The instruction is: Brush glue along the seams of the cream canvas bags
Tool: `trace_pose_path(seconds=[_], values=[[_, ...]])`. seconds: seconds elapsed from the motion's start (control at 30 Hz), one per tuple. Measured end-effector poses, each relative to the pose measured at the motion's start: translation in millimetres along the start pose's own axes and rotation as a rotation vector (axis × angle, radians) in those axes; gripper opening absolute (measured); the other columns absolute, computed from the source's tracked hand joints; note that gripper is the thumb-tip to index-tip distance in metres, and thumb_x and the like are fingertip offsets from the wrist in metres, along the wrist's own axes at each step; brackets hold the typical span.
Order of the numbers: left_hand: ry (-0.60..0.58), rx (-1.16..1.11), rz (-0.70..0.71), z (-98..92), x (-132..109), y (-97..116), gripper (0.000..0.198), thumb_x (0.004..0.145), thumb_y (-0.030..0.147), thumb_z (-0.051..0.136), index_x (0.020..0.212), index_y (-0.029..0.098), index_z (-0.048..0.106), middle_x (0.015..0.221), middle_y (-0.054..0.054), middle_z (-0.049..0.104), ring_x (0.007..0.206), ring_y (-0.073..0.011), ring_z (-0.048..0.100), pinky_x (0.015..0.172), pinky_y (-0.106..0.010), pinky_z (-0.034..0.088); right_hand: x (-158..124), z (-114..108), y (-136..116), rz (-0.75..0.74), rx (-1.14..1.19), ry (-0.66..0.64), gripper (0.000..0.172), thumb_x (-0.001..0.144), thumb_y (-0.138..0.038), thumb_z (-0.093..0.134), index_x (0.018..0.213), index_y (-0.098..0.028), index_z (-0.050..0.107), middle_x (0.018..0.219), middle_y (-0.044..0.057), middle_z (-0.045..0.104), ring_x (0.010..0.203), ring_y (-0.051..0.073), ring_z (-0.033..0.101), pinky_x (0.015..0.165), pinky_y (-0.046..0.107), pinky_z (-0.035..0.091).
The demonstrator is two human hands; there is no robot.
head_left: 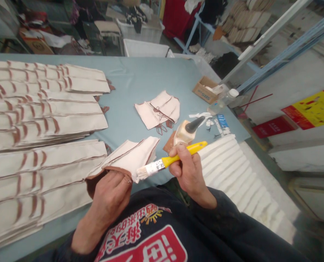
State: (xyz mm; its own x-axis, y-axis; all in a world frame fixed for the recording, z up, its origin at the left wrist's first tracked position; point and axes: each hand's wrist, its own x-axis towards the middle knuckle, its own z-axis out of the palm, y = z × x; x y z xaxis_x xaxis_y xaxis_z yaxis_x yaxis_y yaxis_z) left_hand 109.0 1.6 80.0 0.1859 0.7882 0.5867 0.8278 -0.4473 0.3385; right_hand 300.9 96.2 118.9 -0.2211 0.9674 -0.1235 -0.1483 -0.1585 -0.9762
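Observation:
My left hand (111, 191) grips a cream shoe upper (126, 154) by its brown-lined opening; some of the fingers are hidden inside it. A paintbrush (175, 156) with a yellow handle is pinched in my right hand (188, 171). Its whitish bristles touch the upper's edge, close to my left fingertips. Just beyond my right hand stands a cream plastic container (184, 134) with a dark cone-shaped top, beside a brown piece (169, 142). Farther back, another cream upper (159, 109) with brown laces lies on the blue-green table cover (123, 80).
Stacked rows of cream uppers (47, 127) fill the table's left side. To the right lies a row of white strips (233, 174). A cardboard box (205, 90), a clear bottle (224, 102) and a blue packet (222, 120) stand near the right edge. Behind is a white bin (148, 48).

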Motion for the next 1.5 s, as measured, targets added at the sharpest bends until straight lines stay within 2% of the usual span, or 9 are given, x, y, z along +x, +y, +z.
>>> trace_pose_path(seconds=[0.33,0.53,0.7,0.83,0.97,1.07,1.13,1.23,1.5], values=[[-0.03,-0.02,0.004,3.4,-7,1,0.028,0.095,-0.002,0.05,0.081,0.02,0.057,0.068,-0.003,0.059,0.063,-0.0209,0.052,0.059,-0.033,0.041,-1,-2,-1,0.021,-0.031,-0.025,0.052,0.093,-0.068,0.064,0.074,-0.02,0.061,0.04,-0.011,0.037,0.035,0.006,0.031,0.038,0.02,0.023],[-0.024,-0.042,-0.032,5.2,-13,1,0.031,0.095,-0.003,0.048,0.076,0.02,0.058,0.069,-0.005,0.061,0.064,-0.022,0.053,0.06,-0.035,0.041,-9,-3,6,0.142,-0.008,-0.121,0.05,0.096,-0.065,0.062,0.076,-0.02,0.062,0.039,-0.012,0.037,0.034,0.005,0.028,0.038,0.02,0.022],[-0.021,-0.144,-0.067,0.2,-9,6,0.024,0.095,-0.002,0.051,0.088,0.017,0.064,0.077,-0.006,0.067,0.073,-0.0216,0.062,0.067,-0.033,0.049,17,-4,8,-0.124,0.044,0.039,0.046,0.094,-0.067,0.065,0.081,-0.022,0.063,0.043,-0.011,0.044,0.036,0.007,0.038,0.038,0.02,0.03],[0.01,-0.328,-0.161,-2.4,-4,14,0.032,0.093,-0.002,0.05,0.073,0.022,0.053,0.069,0.0,0.059,0.064,-0.0149,0.055,0.058,-0.027,0.043,43,7,12,-0.287,-0.03,-0.085,0.046,0.094,-0.067,0.066,0.091,-0.021,0.068,0.059,-0.004,0.065,0.05,0.01,0.058,0.051,0.023,0.048],[-0.001,-0.564,-0.286,-6.4,2,27,0.033,0.091,-0.002,0.045,0.068,0.022,0.051,0.073,-0.001,0.063,0.065,-0.0127,0.059,0.06,-0.023,0.047,49,12,13,-0.274,-0.04,-0.193,0.047,0.097,-0.066,0.062,0.089,-0.02,0.069,0.056,-0.005,0.063,0.049,0.01,0.057,0.052,0.023,0.047],[-0.004,-0.746,-0.394,-10.8,5,34,0.036,0.102,0.012,0.049,0.068,0.021,0.057,0.074,-0.001,0.067,0.065,-0.0131,0.061,0.062,-0.022,0.051,46,8,11,-0.25,0.067,-0.121,0.047,0.097,-0.066,0.061,0.087,-0.021,0.067,0.052,-0.007,0.056,0.045,0.009,0.052,0.047,0.021,0.041],[0.013,-0.818,-0.45,-13.3,6,37,0.045,0.108,0.035,0.053,0.067,0.022,0.062,0.066,0.0,0.063,0.06,-0.0135,0.059,0.056,-0.022,0.05,44,3,8,-0.205,0.124,-0.041,0.046,0.096,-0.067,0.062,0.084,-0.022,0.065,0.049,-0.01,0.049,0.04,0.008,0.046,0.043,0.02,0.036],[0.012,-0.874,-0.495,-15.0,8,39,0.059,0.104,0.061,0.053,0.061,0.022,0.063,0.056,0.0,0.058,0.055,-0.0147,0.055,0.05,-0.023,0.046,36,-3,-1,-0.169,0.156,0.031,0.045,0.094,-0.066,0.065,0.08,-0.024,0.059,0.049,-0.011,0.042,0.037,0.007,0.037,0.038,0.02,0.031],[-0.082,-0.851,-0.519,-17.9,13,38,0.066,0.101,0.069,0.049,0.057,0.021,0.061,0.054,-0.002,0.058,0.052,-0.0175,0.053,0.048,-0.028,0.048,13,-4,-25,-0.217,0.002,-0.139,0.051,0.097,-0.069,0.06,0.077,-0.022,0.066,0.056,-0.005,0.053,0.036,0.007,0.039,0.035,0.022,0.029]])
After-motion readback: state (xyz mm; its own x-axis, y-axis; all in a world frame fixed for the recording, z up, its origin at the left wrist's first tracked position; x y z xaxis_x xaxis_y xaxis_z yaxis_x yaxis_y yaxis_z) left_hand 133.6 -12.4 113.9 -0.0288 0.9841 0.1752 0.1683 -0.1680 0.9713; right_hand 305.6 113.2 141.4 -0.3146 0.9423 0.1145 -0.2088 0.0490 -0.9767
